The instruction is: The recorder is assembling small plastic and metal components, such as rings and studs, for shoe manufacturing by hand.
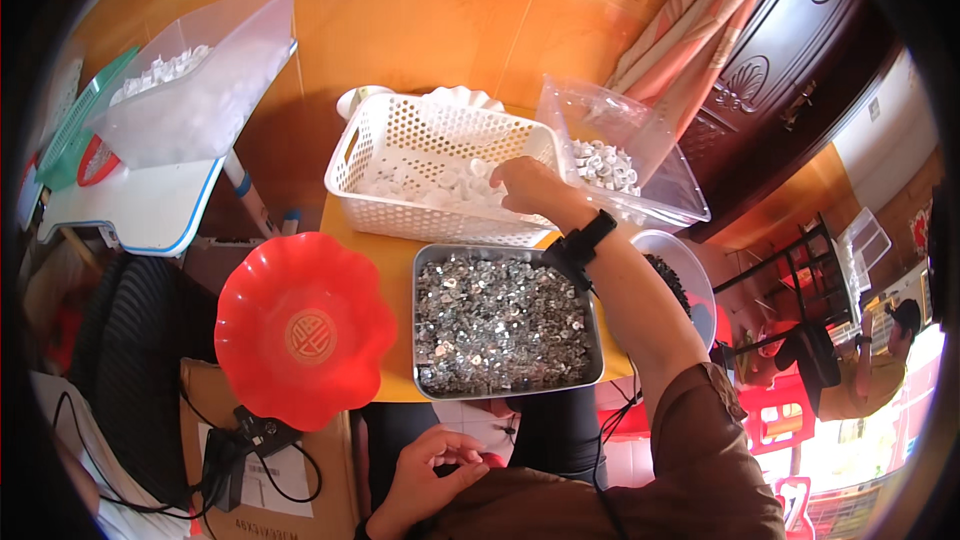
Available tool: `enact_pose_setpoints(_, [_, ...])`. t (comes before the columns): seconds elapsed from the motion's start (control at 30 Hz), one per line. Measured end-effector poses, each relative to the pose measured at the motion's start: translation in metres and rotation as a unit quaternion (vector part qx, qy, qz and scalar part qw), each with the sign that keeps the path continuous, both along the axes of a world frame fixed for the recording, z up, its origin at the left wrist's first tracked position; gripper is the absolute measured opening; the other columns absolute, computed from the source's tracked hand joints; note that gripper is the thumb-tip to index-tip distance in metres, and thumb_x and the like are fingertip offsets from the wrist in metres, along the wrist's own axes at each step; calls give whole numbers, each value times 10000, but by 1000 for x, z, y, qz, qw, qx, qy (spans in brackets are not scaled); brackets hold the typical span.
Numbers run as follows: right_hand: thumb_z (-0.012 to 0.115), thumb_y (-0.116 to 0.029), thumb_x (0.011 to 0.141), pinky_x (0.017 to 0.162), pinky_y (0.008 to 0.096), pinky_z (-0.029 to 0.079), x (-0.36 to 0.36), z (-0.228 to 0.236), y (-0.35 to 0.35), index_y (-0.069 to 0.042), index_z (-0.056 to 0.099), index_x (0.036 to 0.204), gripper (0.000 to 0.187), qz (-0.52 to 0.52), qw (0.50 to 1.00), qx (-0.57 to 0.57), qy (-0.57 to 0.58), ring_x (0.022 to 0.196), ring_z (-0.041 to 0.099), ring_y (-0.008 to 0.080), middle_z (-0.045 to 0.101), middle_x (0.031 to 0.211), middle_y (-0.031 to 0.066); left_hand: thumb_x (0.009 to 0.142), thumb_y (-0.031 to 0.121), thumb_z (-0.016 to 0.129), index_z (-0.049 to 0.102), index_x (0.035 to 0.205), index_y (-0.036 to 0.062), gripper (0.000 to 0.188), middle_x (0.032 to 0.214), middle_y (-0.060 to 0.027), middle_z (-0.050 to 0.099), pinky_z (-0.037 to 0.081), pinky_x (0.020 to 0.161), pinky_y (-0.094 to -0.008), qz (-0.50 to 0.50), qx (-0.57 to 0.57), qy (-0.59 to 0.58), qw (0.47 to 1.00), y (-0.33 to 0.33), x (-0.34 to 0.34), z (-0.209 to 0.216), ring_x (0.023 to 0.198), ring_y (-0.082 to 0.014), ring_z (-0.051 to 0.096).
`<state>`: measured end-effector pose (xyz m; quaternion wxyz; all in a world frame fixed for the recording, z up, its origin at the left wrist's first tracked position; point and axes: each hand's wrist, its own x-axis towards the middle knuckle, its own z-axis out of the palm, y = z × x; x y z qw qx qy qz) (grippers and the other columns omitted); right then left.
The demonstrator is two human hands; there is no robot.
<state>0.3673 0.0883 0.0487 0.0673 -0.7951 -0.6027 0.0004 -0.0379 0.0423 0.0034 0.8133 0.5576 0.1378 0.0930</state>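
Note:
My right hand (pixel 537 189) reaches into the white perforated basket (pixel 430 216), its fingers bent down at the pile of small translucent white plastic parts (pixel 465 183). The fingertips are drawn together, and whether a part is between them I cannot make out. My left hand (pixel 432 472) hovers over my lap with its fingers curled in toward the thumb; anything inside it is hidden. Between me and the basket stands a rectangular metal tray (pixel 421 389) full of small shiny metal pieces (pixel 505 320). A red scalloped plate (pixel 270 305) lies left of the tray.
A clear bin (pixel 690 202) with white parts stands right of the basket. Under my right forearm is a round tub (pixel 695 270) of dark pieces. At the left, a white table (pixel 150 205) bears another clear bin (pixel 225 90). A cardboard box (pixel 335 460) with cables sits lower left. Another person (pixel 865 370) is far right.

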Motion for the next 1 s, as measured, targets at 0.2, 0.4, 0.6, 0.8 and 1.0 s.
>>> enact_pose_setpoints(0.2, [578,-27,702,749,399,504,2,-4,3,-97,684,847,192,-56,998,-26,-29,852,643,318,675,839,134,803,1,699,627,994,-17,205,946,-48,539,499,792,-251,35,4,15,999,10,1,4,866,-113,580])
enact_pose_setpoints(0.4, [650,-70,754,615,329,513,-14,44,-36,-28,676,922,176,-8,983,184,14,654,645,224,664,741,122,817,11,686,630,980,-9,174,936,-41,545,482,757,-230,26,57,35,997,0,2,10,854,-99,566])
enact_pose_setpoints(0.6, [611,-25,856,515,181,450,-115,89,-112,30,639,1000,157,-88,887,152,426,591,549,36,618,741,-2,827,0,659,589,979,-21,169,899,-39,565,483,729,-243,83,-7,27,996,-18,5,15,811,-118,603])
enact_pose_setpoints(0.8, [674,-35,828,517,197,453,-188,58,-185,28,610,1023,215,-68,684,85,721,606,554,64,636,836,50,789,-79,660,483,1212,-23,462,1151,-106,463,528,780,-287,180,191,-91,961,-33,20,30,982,-180,572])
enact_pose_setpoints(1.0, [632,-54,869,505,211,441,-220,16,-216,40,572,1091,249,-92,512,29,854,623,531,73,608,863,55,834,-66,626,554,1132,-42,308,1123,-116,493,539,795,-309,122,215,-123,961,-44,25,42,973,-205,598])
